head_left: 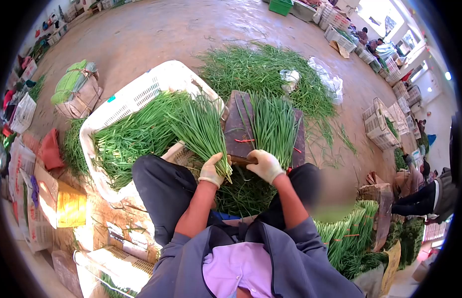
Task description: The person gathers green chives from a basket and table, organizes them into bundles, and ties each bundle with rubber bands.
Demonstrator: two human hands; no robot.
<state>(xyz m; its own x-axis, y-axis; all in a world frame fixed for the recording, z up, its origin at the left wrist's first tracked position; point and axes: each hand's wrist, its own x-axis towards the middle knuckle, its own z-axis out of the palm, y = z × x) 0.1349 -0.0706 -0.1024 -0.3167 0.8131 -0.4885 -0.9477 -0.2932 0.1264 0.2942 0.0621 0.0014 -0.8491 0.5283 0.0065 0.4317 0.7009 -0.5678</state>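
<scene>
My left hand [214, 169], in a pale glove, is closed around the lower ends of a bunch of chives [203, 128], whose tips lean up and left over the white crate. My right hand [266, 166], also gloved, is at the front edge of a dark board [234, 110], thumb and fingers slightly apart, with nothing visible between them. Just beyond it, a second bunch of chives [275, 125] lies on the board. A red tie [244, 140] rests to the left of this bunch, and another red strip shows on its right side.
A white plastic crate [122, 107] of loose chives stands at my left. Beyond the board, cut greens [246, 67] cover the floor beside a white plastic bag [330, 82]. Tied bundles [348, 236] stand at my right. A yellow container [72, 205] is at far left.
</scene>
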